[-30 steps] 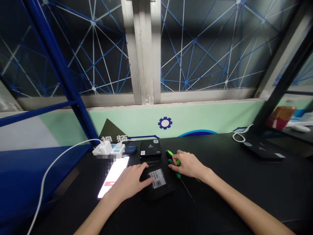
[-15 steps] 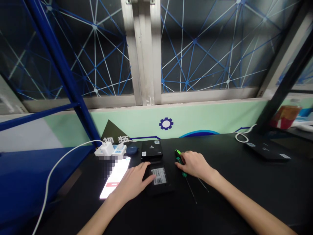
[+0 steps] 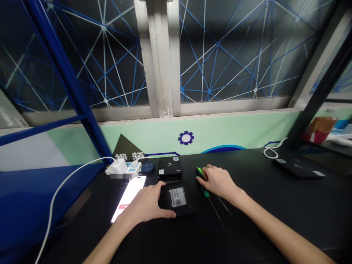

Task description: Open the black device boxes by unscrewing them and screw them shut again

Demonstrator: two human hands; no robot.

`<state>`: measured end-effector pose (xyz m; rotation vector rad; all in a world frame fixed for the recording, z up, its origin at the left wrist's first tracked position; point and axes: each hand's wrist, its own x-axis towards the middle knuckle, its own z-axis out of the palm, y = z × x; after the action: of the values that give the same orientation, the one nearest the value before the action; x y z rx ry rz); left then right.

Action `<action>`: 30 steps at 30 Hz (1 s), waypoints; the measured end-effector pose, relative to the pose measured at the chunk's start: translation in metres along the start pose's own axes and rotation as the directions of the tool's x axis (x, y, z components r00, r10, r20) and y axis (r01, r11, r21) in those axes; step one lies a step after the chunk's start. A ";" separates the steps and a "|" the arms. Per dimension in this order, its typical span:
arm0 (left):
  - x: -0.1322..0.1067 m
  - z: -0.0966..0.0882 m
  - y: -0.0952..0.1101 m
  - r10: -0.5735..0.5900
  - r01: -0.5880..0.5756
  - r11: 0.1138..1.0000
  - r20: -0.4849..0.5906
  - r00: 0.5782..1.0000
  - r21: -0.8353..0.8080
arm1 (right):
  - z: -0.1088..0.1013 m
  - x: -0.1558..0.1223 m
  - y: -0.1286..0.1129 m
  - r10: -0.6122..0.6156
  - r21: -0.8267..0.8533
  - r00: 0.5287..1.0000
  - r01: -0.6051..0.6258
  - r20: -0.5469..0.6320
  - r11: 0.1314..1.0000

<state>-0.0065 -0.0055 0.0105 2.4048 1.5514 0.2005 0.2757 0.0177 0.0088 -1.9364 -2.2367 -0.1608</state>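
Window: glass panes (image 3: 236, 47) patterned with blue and white crossing lines, above everything else.
Surface: a broad matte black surface (image 3: 170, 242), running up to the pale green wall (image 3: 233, 134).
Frame: blue metal posts (image 3: 72, 88) on the left side.
Hands: apart from each other; the left hand (image 3: 150, 203) is spread round the left side of the box, thumb at the near edge, a finger by the far left corner, and how firmly it grips cannot be told; the right hand (image 3: 220, 181) is closed over the screwdriver handles.
Right-side device: a flat black rectangular casing (image 3: 299, 168), well apart from the hands.
Box: a flat black square box with a printed white label (image 3: 177, 198), lying label up between the hands.
Phone: a slim phone with a bright white screen (image 3: 129, 194), just left of the left hand.
Second box: a black box with small stickers (image 3: 169, 167), just beyond the labelled one.
Power strip: white plastic (image 3: 134, 168), with plugs in it.
Screwdrivers: two green-handled screwdrivers with thin metal shafts (image 3: 206, 194), shafts pointing toward the person.
Case: a small rounded dark blue case (image 3: 147, 168), beside the strip.
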 end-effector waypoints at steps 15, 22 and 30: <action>0.000 -0.003 0.005 0.023 -0.024 0.999 -0.014 1.000 -0.042 | -0.001 -0.006 -0.011 -0.277 0.388 0.951 0.308 -0.134 0.869; 0.002 0.000 0.001 0.145 -0.148 0.989 -0.180 0.973 -0.004 | -0.001 -0.003 -0.011 -0.310 0.608 0.950 0.270 -0.042 0.746; -0.003 0.003 0.000 0.223 -0.232 0.973 -0.336 0.915 0.014 | -0.002 -0.006 -0.013 -0.308 0.847 0.949 0.217 -0.067 0.484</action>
<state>-0.0064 -0.0085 0.0077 2.6314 1.3740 0.7093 0.2638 0.0094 0.0103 -1.0483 -2.0131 0.8673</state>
